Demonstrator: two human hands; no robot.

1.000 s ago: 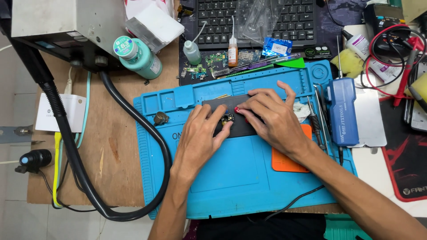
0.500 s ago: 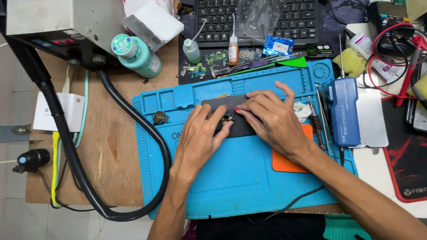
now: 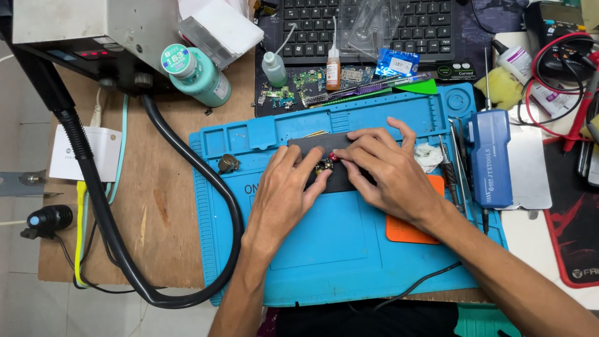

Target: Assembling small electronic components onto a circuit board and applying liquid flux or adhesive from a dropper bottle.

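Head view: fingers of left hand (image 3: 284, 196) lie flat and close together, tips pressing on a dark phone (image 3: 324, 145) near the top edge of the blue work mat (image 3: 324, 249). Right hand (image 3: 390, 171) sits over the phone's right half, fingers slightly spread and curled down onto it; index tip next to a small red part (image 3: 333, 157) at an exposed bit of circuit board. Neither hand grips anything w/ a closed fist; both press down on the phone. Can't tell what, if anything, is pinched under the right fingertips.

Mat covers the mid part of a wooden bench (image 3: 156, 206). Orange pad (image 3: 405, 228) lies on the mat's right side, partly under the right wrist. Blue handheld tool (image 3: 490, 156) rests at the mat's right edge. Small round metal bit (image 3: 228, 163) sits near the mat's top-left corner. Thick black hose (image 3: 181, 187) loops along the mat's left edge from a grey station (image 3: 87, 31) at the bench's top-left corner. Teal bottle (image 3: 196, 73) lies tilted beside the station. Keyboard (image 3: 368, 25) runs along the bench's top edge, w/ a clear squeeze bottle (image 3: 274, 65), small amber bottle (image 3: 333, 68) and loose circuit boards (image 3: 293, 93) in front of it. Red cable (image 3: 555, 81) coils at the top-right corner. Tiled floor shows left of the bench.
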